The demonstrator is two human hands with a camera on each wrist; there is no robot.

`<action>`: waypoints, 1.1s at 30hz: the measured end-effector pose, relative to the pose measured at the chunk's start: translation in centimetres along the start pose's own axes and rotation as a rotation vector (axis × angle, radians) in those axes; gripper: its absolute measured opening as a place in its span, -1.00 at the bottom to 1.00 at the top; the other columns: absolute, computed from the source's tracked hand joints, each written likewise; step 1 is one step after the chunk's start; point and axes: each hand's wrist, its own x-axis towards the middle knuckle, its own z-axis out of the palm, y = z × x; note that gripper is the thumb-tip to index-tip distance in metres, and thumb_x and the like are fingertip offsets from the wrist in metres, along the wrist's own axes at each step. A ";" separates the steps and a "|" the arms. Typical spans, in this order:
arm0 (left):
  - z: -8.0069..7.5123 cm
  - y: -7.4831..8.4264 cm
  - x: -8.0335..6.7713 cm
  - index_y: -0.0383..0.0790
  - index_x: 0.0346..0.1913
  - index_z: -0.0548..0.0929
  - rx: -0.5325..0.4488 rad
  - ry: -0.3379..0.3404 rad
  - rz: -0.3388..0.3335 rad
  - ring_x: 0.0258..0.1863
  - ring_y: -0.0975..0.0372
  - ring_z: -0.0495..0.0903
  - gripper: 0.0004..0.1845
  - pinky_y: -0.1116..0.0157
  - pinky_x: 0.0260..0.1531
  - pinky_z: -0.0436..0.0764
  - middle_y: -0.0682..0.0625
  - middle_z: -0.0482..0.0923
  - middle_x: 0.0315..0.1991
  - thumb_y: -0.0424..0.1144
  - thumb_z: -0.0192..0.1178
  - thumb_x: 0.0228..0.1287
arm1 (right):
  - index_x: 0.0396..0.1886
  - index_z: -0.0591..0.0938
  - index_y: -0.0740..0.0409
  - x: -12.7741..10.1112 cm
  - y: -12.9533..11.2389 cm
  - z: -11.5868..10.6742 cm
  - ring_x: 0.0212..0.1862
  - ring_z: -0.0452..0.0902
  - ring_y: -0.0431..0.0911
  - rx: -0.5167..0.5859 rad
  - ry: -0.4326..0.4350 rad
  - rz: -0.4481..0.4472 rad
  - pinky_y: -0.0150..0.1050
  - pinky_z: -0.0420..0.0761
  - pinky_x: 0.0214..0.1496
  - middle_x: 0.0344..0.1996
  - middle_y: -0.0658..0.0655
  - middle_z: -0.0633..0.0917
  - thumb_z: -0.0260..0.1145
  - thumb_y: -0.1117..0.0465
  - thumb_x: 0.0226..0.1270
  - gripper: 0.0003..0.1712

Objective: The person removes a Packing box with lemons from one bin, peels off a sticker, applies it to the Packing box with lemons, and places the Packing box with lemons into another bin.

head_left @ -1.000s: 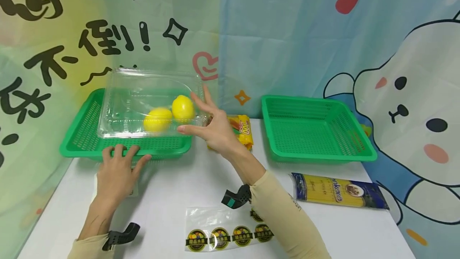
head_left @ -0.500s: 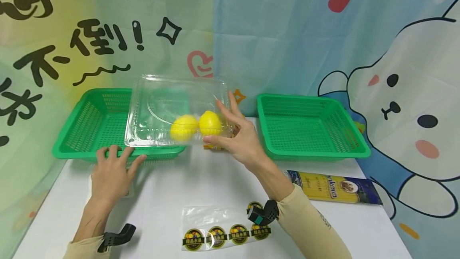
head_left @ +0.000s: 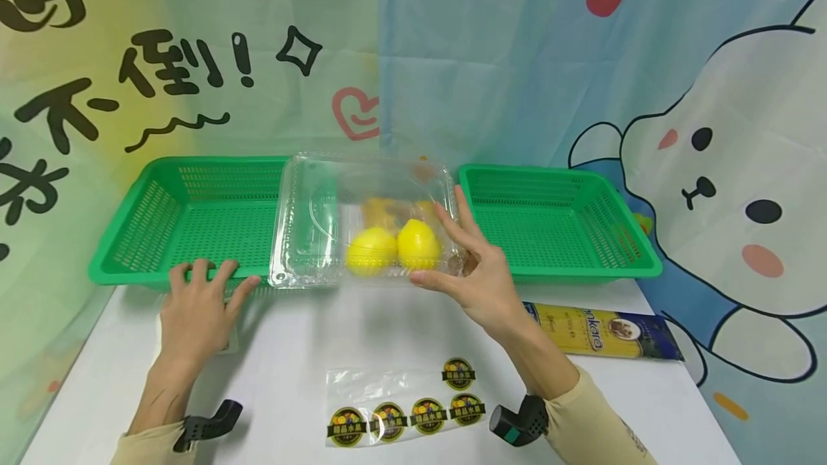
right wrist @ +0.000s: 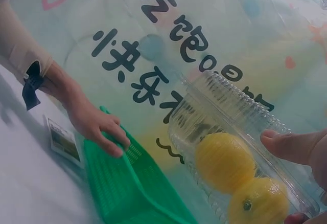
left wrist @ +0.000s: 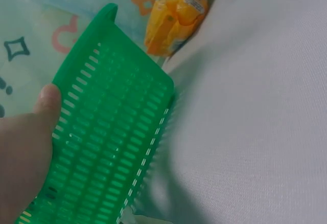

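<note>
My right hand (head_left: 481,282) grips the right end of a clear plastic fruit box (head_left: 304,228), thumb near me and fingers on the far side. Two lemons, a left one (head_left: 371,251) and a right one (head_left: 418,244), lie side by side in it against its near right part. The box is raised off the table, tilted, between two green baskets. My left hand (head_left: 197,321) holds the near rim of the left green basket (head_left: 220,228), fingers hooked over it. In the left wrist view its thumb (left wrist: 49,101) lies along that basket's edge.
Another green basket (head_left: 543,235) stands at right, with a spaghetti pack (head_left: 607,332) before it. A sticker sheet (head_left: 388,386) lies near the front. An orange-yellow packet (left wrist: 179,17) sits behind the box. A small card (right wrist: 65,142) lies beside the left basket. A printed curtain hangs behind.
My right hand has carried the box with the lemons to the right and lower, from over the left basket to the space between the baskets. My left hand stays on the rim.
</note>
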 end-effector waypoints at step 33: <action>-0.1 -0.1 0.1 -0.20 0.31 0.51 0.010 -0.003 0.009 0.29 -0.47 0.24 -0.42 -0.46 -0.39 0.55 -0.48 0.40 0.19 0.20 0.12 0.55 | 0.65 0.22 -0.01 -7.4 5.8 -2.5 -0.04 0.45 -0.18 -0.038 0.007 0.112 -0.47 0.53 -0.10 0.73 -0.14 -0.18 0.58 0.33 0.23 0.07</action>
